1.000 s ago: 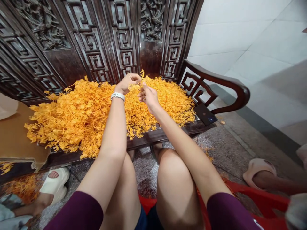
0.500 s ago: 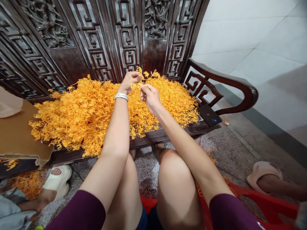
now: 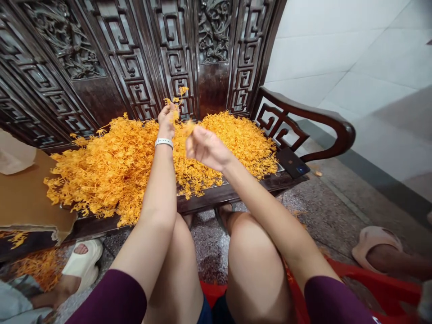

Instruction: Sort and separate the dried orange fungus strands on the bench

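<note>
A big heap of orange, stringy plastic pieces point(image 3: 104, 166) covers the seat of a dark carved wooden bench point(image 3: 216, 198). My left hand point(image 3: 167, 120), with a white band at the wrist, is closed on an orange sprig point(image 3: 181, 95) whose branched tips stick up above the fingers. To its right and slightly nearer to me, my right hand point(image 3: 206, 145) pinches a small orange piece point(image 3: 189, 128), blurred by motion. Both hands are above the heap, apart from each other.
A cardboard box point(image 3: 30, 193) stands at the left. A dark flat device point(image 3: 292, 162) lies by the armrest point(image 3: 320, 116). Other people's feet in a white sandal point(image 3: 83, 263) and a pink sandal point(image 3: 374, 243) show at the sides. Below is a red stool point(image 3: 378, 283).
My hands have moved apart: the left one went left with the sprig, while the right one came slightly nearer to me with a small piece. The view has shifted slightly.
</note>
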Available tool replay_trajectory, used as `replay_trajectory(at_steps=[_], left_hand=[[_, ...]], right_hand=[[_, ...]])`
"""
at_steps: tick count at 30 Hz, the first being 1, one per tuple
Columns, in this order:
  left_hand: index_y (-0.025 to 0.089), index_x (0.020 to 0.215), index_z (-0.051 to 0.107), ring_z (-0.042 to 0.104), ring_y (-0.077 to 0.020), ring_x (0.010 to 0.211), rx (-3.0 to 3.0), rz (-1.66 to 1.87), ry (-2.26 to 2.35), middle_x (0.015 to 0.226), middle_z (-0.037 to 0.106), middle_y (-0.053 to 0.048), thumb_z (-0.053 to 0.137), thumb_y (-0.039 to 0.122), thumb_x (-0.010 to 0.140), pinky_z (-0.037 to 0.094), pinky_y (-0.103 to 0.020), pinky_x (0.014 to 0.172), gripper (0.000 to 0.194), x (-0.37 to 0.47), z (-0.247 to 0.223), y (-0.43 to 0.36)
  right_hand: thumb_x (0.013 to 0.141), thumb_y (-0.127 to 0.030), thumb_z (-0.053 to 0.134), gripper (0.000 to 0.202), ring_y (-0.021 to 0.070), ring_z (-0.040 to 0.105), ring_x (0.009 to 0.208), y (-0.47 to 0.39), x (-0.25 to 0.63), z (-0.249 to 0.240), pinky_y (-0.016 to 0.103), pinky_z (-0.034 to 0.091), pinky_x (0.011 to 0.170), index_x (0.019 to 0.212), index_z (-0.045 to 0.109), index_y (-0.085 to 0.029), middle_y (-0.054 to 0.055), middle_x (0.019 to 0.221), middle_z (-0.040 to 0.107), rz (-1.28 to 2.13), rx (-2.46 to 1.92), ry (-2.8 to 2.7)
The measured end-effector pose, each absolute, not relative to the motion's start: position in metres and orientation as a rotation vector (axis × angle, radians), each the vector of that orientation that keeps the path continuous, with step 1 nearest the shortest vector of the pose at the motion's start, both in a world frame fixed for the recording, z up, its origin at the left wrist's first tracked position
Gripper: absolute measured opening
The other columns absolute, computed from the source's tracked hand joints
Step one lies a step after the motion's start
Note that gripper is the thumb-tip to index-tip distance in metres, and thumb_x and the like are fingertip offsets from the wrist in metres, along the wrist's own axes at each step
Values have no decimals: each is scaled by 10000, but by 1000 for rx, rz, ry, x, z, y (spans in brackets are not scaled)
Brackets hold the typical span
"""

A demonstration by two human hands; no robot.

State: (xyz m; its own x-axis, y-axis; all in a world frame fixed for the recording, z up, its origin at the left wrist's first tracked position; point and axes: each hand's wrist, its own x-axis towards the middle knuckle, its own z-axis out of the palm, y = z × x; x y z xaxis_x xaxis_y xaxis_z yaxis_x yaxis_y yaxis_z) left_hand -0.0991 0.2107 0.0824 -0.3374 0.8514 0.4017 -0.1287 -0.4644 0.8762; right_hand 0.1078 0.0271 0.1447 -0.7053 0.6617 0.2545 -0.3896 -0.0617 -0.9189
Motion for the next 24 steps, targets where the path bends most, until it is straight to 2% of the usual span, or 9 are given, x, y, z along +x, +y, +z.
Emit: replay_trajectory(at_steps=[3,6,10,13,15,17,20,22,24], left_hand=[[181,869,626,611,-84,738,1081,1945,1079,682,557,30,703,727,889,440,-245,623,551,-103,94,208],[188,825,675,604,-109,729,1159,2012,1034,696,608,11,799,640,857,462,-258,640,470,-100,103,208],[214,738,723,577,-123,699,1392,1987,995,714,661,-11,883,551,796,478,-254,648,378,-91,112,206],[213,718,747,538,-119,650,1515,1864,966,693,664,-16,897,544,775,448,-255,609,367,-75,118,200],[197,712,765,520,-112,625,1555,1795,903,688,665,-25,902,558,760,422,-259,592,389,-60,119,195],[176,700,776,526,-111,625,1563,1723,848,698,678,-40,917,567,729,417,-262,597,417,-41,116,189],[152,687,778,549,-121,645,1530,1646,834,706,690,-51,940,542,696,435,-266,623,422,-14,108,182],[150,684,769,549,-123,651,1469,1681,863,698,679,-41,934,499,721,436,-263,633,388,-4,103,179],[151,679,750,535,-119,647,1339,1790,933,687,661,-24,914,441,765,424,-254,630,344,-2,101,180]], right_hand=[[931,-429,714,300,92,549,611,54,110,126,221,478,606,789,557,-217,-13,704,646,1729,-646,-784],[960,-336,634,255,75,476,523,66,107,109,206,420,532,782,500,-212,-36,645,587,1800,-859,-456],[871,-267,714,185,72,486,533,64,98,105,210,400,531,885,536,-218,-43,709,620,1743,-841,-642],[770,-333,840,382,83,547,582,61,93,112,226,424,550,975,530,-247,-37,814,663,1593,-819,-825],[748,-398,870,446,84,566,591,61,90,115,227,428,551,992,526,-254,-36,836,664,1529,-833,-860],[772,-420,855,409,78,561,579,63,90,115,222,423,550,976,547,-245,-34,815,658,1504,-835,-875],[892,-398,722,227,74,528,546,66,93,112,218,415,553,879,589,-214,-28,715,632,1467,-815,-883],[945,-362,617,230,78,506,525,65,97,111,221,406,547,779,577,-207,-28,639,602,1432,-796,-889],[940,-332,582,278,82,479,492,58,103,115,223,376,517,694,552,-205,-37,562,562,1406,-798,-962]])
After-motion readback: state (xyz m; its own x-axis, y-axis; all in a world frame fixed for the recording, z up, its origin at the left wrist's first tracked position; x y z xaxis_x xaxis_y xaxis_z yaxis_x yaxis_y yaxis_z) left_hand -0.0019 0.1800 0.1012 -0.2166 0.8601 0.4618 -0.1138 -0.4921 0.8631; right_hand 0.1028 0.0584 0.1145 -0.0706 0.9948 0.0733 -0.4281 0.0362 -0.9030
